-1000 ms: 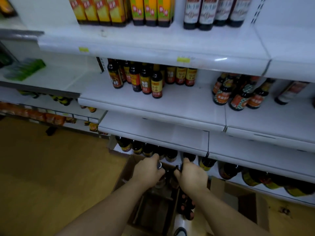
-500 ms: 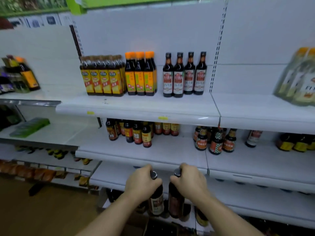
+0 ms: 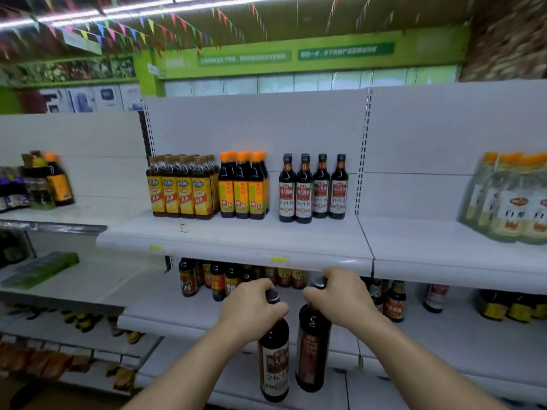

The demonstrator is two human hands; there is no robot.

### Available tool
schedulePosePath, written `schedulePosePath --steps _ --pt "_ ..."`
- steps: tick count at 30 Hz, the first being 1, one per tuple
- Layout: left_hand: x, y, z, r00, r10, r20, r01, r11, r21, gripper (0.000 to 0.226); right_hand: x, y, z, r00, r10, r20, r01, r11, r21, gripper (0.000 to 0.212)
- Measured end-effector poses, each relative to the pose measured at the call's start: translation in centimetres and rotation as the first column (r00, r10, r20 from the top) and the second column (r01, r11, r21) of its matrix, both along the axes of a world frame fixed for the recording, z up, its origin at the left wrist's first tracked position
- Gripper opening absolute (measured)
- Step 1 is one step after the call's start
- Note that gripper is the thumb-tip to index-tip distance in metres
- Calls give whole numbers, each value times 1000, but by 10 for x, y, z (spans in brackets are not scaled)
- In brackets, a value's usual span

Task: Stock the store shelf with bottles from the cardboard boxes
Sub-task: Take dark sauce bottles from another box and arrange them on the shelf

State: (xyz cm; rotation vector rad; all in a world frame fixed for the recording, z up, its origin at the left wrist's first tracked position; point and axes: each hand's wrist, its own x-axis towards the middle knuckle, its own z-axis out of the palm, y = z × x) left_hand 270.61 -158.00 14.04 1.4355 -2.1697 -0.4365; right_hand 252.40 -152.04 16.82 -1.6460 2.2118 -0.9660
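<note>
Two dark bottles hang in the air before the shelves, one in each hand. The left hand [image 3: 251, 309] is curled round the neck of the left bottle [image 3: 273, 359], just under its dark cap, and the right hand [image 3: 340, 300] grasps the neck of the right bottle [image 3: 312, 350] in the same way. Both bottles are upright and very near each other; whether they touch cannot be told. The left bottle shows a red and white label, while the right bottle shows a darker side. They are held below the front edge of the top shelf [image 3: 236, 241] and in front of the middle shelf [image 3: 165, 306], standing on neither. On the top shelf stand, from left to right, yellow-label bottles [image 3: 180, 187], orange-cap bottles [image 3: 242, 184] and a row of four red-label bottles [image 3: 312, 187], whose label looks like the one on the left bottle. Small dark bottles [image 3: 217, 281] stand at the back of the middle shelf, behind the hands. Pale bottles [image 3: 509, 199], blurred, stand at the far right, and a green packet [image 3: 41, 270] lies on a shelf at the left.
</note>
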Motion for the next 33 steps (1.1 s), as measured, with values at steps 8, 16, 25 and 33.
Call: schedulePosePath --steps 8,16,25,33 --pt "-23 -25 51 998 -51 -34 50 998 -34 30 -27 -21 49 999 -26 -38 25 999 -28 23" --pt "-60 -60 112 991 -120 -57 117 991 -63 32 -58 -44 115 999 -27 -29 26 999 -32 22" --pt "-105 -107 186 975 -176 -139 162 981 -102 36 -102 -92 178 996 -68 -54 63 994 -95 24" --pt "-142 -158 208 975 -165 -147 145 980 -137 37 -135 -139 200 992 -108 -63 102 991 -89 26"
